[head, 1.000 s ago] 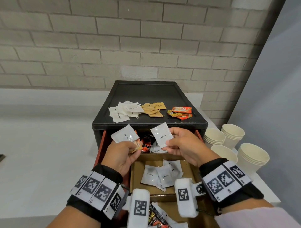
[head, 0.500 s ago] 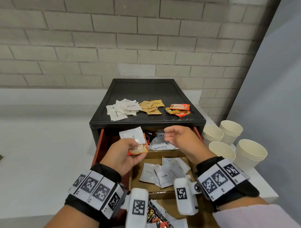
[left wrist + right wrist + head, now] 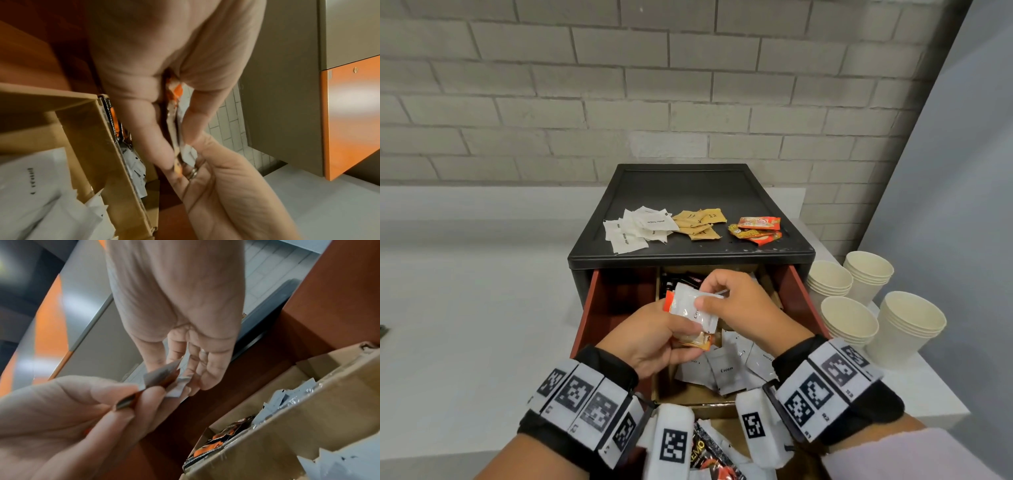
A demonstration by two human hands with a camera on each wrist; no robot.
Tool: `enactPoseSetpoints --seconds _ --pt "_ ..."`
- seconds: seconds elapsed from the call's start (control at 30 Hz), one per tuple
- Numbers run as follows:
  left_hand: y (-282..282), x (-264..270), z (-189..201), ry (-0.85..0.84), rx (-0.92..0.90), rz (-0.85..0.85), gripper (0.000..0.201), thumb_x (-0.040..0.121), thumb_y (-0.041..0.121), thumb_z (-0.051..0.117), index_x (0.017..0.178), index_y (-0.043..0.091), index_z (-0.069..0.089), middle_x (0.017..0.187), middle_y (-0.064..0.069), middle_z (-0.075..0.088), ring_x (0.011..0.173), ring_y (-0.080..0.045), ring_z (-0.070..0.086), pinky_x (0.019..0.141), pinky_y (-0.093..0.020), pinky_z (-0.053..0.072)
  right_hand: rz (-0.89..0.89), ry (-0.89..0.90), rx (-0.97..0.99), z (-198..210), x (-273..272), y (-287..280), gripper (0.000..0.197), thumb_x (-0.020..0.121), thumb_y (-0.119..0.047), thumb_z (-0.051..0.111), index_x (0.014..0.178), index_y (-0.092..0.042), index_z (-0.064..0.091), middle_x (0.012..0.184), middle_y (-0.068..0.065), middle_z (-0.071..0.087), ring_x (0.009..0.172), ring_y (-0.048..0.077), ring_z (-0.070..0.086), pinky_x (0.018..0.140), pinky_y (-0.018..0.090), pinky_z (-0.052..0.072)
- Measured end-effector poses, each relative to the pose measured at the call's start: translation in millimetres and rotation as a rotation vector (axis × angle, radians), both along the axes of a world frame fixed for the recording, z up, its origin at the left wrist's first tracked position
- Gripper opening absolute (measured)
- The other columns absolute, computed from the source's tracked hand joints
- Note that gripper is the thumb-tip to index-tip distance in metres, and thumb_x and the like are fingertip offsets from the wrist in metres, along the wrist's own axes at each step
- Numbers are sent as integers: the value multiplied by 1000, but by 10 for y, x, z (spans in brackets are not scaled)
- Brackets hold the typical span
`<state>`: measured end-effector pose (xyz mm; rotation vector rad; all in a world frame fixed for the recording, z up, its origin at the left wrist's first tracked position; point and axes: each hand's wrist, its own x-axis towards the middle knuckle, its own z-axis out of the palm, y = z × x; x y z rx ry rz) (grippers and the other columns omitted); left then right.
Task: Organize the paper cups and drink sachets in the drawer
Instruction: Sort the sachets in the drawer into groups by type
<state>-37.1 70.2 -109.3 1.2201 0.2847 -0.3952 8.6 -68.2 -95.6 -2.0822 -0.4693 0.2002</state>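
Both hands meet over the open red drawer [image 3: 589,308]. My left hand [image 3: 678,334] grips a small bunch of sachets, a white sachet [image 3: 690,308] on top and an orange sachet [image 3: 698,341] beneath. My right hand [image 3: 710,296] pinches the top edge of that white sachet between thumb and fingers. The left wrist view shows the bunch [image 3: 174,129] edge-on between my left fingers. Inside the drawer, a cardboard compartment holds white cream sachets [image 3: 726,371]. Stacked paper cups [image 3: 849,318] stand to the right of the unit.
On the black unit's top [image 3: 688,192] lie three piles: white sugar sachets [image 3: 640,228], brown sachets [image 3: 700,224], orange sachets [image 3: 756,229]. Dark sachets [image 3: 681,279] fill the far compartment, and others [image 3: 705,452] lie in the near one. A white counter [image 3: 465,325] stretches left.
My right hand let go of the cream sachet it held a second ago, then came across to pinch the white sachet in my left hand. The left hand stayed over the drawer.
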Motion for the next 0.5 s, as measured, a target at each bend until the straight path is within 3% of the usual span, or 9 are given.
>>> enactPoseSetpoints --seconds 0.1,0.17,0.33,0.43,0.5 --pt "12 5 -1 -13 3 19 39 85 -15 50 115 9 54 92 -18 68 74 -24 70 50 -24 57 -58 58 38 6 37 -37 15 86 -14 64 73 -19 58 91 13 66 80 16 58 77 34 51" --pt "9 7 1 -20 -2 45 40 86 -17 48 114 12 53 94 -19 68 76 -25 70 51 -25 57 -92 98 66 2 62 -71 14 87 -15 63 73 -18 59 100 18 66 83 20 58 79 37 51" --pt "22 33 -2 -30 -50 178 47 88 -16 43 127 11 46 118 -24 60 87 -28 66 54 -26 57 -161 117 73 9 150 -156 14 90 -9 58 80 -19 58 95 9 67 79 12 61 63 19 47" --pt "47 45 -5 -30 -79 264 50 89 -16 44 132 10 43 127 -22 54 101 -32 61 55 -25 57 -208 133 -41 -1 210 -234 23 88 0 51 84 -21 59 98 6 64 93 19 60 75 27 50" --pt "53 46 -10 -21 -77 273 47 88 -15 46 128 10 46 121 -20 56 98 -31 61 52 -23 57 -229 135 -169 -13 228 -261 23 86 1 49 83 -19 60 96 2 61 95 19 57 82 32 48"
